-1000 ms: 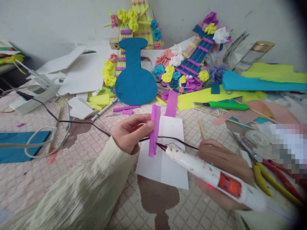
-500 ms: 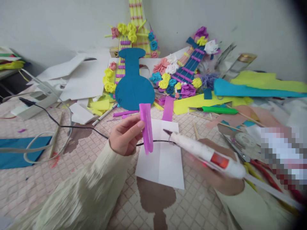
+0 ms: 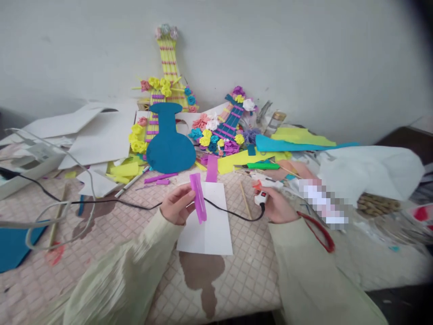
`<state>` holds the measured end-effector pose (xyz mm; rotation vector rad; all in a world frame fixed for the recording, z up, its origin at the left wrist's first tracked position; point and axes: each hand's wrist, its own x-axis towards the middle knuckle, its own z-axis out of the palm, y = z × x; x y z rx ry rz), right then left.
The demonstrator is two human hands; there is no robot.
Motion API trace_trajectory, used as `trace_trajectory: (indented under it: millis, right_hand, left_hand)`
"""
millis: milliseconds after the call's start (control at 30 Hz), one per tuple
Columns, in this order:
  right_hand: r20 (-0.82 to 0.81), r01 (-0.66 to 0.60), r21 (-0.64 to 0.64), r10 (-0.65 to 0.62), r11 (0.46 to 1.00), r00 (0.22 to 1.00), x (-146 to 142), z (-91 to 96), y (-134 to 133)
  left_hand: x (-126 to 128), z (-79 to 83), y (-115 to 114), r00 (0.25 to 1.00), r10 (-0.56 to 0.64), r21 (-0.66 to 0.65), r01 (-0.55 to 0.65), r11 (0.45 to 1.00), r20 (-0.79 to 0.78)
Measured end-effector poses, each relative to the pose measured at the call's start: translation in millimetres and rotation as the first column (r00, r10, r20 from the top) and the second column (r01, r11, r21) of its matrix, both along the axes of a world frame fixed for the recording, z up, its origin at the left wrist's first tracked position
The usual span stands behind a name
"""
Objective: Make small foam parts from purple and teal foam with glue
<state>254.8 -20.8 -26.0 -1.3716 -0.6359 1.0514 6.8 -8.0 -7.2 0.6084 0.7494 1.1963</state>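
Note:
My left hand (image 3: 176, 208) pinches a folded purple paper strip (image 3: 198, 197) and holds it upright over a white sheet (image 3: 211, 228) on the table. My right hand (image 3: 275, 206) is closed around the white glue gun (image 3: 264, 189), which rests low on the table to the right, its black cord (image 3: 233, 215) curving back under the purple strip. Beyond both hands lies a blue guitar-shaped cutout (image 3: 169, 144) among paper guitars trimmed with coloured paper flowers (image 3: 216, 135).
White cardboard sheets (image 3: 98, 135) and a power strip with cables (image 3: 30, 162) lie at the left. Yellow and blue paper (image 3: 291, 140), a green cutter (image 3: 262, 165), red-handled pliers (image 3: 320, 230) and a white cloth (image 3: 368, 169) crowd the right. A blue sheet (image 3: 13, 241) sits at the near left.
My right hand has carried the glue gun away from the purple strip and down to the table at the right. The view has lifted and widened; the left hand still holds the strip.

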Motion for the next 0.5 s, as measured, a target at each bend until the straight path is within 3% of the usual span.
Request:
trace_trajectory:
  millis: [133,233,367,500]
  right_hand:
    - [0.199,-0.041,-0.06,0.053,0.997,0.979,14.4,-7.7,-12.4]
    - [0.443,-0.032,-0.124,0.084,0.992,0.893,26.5,-6.0,-31.6]
    - [0.763,0.014,-0.186,0.136,0.982,0.632,22.6,6.2,-49.7]
    - [0.893,-0.03,-0.272,0.264,0.962,0.363,-3.9,17.4,-38.3]
  left_hand:
    - [2.1,2.1,-1.9,1.0,-0.006,-0.014,0.006,1.0,0.002]
    - [3.5,3.1,-3.7,1.0,-0.009,-0.007,0.009,1.0,0.001]
    - [5.7,-0.2,-6.2,1.0,-0.024,-0.006,0.024,1.0,0.011]
    - [7.2,-4.7,-8.1,0.999,-0.051,0.008,0.051,0.999,0.006]
